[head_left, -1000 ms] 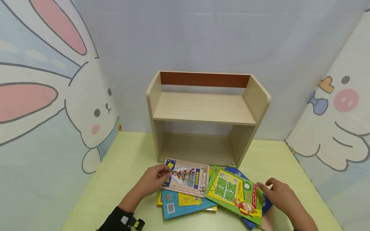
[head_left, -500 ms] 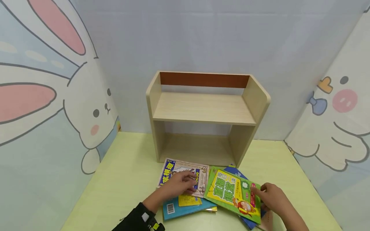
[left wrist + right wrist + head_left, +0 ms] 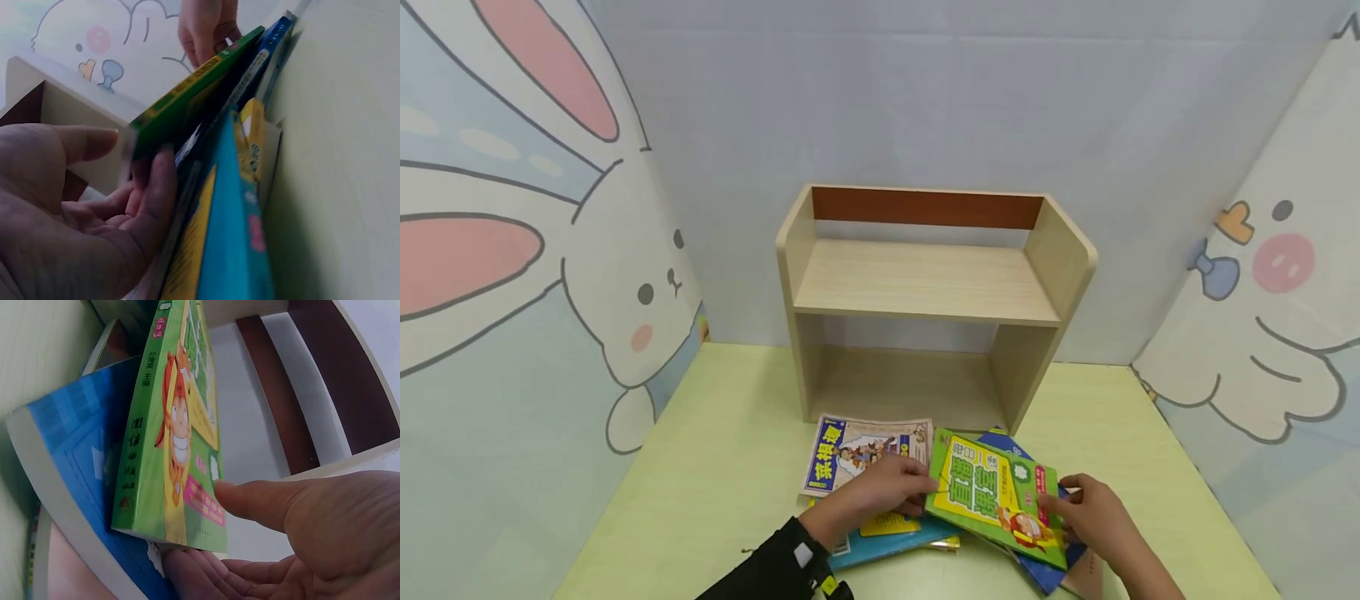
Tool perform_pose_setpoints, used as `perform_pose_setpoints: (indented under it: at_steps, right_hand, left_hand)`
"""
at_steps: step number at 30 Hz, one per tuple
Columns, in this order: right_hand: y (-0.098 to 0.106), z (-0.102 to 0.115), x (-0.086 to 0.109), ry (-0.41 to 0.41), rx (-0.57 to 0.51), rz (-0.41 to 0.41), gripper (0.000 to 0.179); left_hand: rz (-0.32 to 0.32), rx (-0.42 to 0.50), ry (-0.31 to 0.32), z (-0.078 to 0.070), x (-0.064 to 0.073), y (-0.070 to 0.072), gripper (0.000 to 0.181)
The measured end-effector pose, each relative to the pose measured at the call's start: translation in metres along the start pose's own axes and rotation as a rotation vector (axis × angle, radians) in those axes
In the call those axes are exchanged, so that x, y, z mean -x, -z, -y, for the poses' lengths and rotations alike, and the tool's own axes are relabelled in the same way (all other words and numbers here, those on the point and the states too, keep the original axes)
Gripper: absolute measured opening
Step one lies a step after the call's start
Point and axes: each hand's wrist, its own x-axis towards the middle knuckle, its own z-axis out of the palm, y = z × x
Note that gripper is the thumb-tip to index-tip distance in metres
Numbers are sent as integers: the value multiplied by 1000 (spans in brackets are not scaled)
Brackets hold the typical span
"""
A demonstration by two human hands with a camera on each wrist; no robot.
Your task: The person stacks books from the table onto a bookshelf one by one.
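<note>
A green book point(image 3: 992, 492) with a yellow title panel lies tilted on top of the right-hand pile. My right hand point(image 3: 1093, 512) pinches its right edge, the thumb on the cover and the fingers underneath, as the right wrist view shows. At its left edge, my left hand point(image 3: 887, 487) holds the book between thumb and fingers. Under the green book is a blue book point(image 3: 87, 456), with a pinkish-brown one point(image 3: 1084, 575) below. Left of it, a beige comic-style book point(image 3: 850, 442) lies over a light-blue book point(image 3: 225, 206), partly hidden by my left hand.
Behind the books stands a two-tier wooden shelf point(image 3: 925, 283), with a brown back strip along its top. Another yellow book point(image 3: 253, 134) shows at the bottom of the left pile. All rest on the pale green table point(image 3: 700, 483); cartoon-printed walls flank it.
My left hand has moved right from the beige book to the green book's left edge. My right hand has shifted left onto its right edge, and the green book has moved slightly left.
</note>
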Motion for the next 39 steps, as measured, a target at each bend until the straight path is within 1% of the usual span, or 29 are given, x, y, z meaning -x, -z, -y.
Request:
perform_pose_setpoints:
  at_steps: [3,6,10,13,15,18,22,25,29,33,36,39]
  right_hand:
    - [-2,1,0,-3,-61,-4,81]
    - [-2,5,0,-11,-117,-15,77]
    - [2,13,2,-26,-187,-11,78]
    - [7,23,5,-19,-259,8,74]
    - [9,30,8,-3,-320,21,68]
    - [13,42,15,36,-393,31,58]
    - [16,58,26,91,-459,41,52]
    - [20,72,36,128,-502,47,48]
    - [28,93,48,179,-531,45,47]
    - [39,114,56,254,-545,36,49]
    - [46,128,58,329,-550,28,51]
    - [53,142,56,397,-537,26,53]
  left_hand:
    - [-15,55,-21,0,-2,-7,15]
    - [-7,145,-51,-2,0,-7,17]
    - [38,226,-107,-8,7,1,21]
    - [52,247,-152,-13,14,11,23]
    - [44,230,-179,-17,19,18,24]
    - [30,189,-199,-25,27,29,26]
    - [18,139,-207,-39,41,43,33]
    - [-10,82,-224,-52,55,54,32]
    - [-55,24,-257,-70,73,68,29]
    - [-69,13,-300,-90,87,81,32]
    - [-83,9,-335,-103,92,91,37]
    - [-121,10,-365,-115,94,99,39]
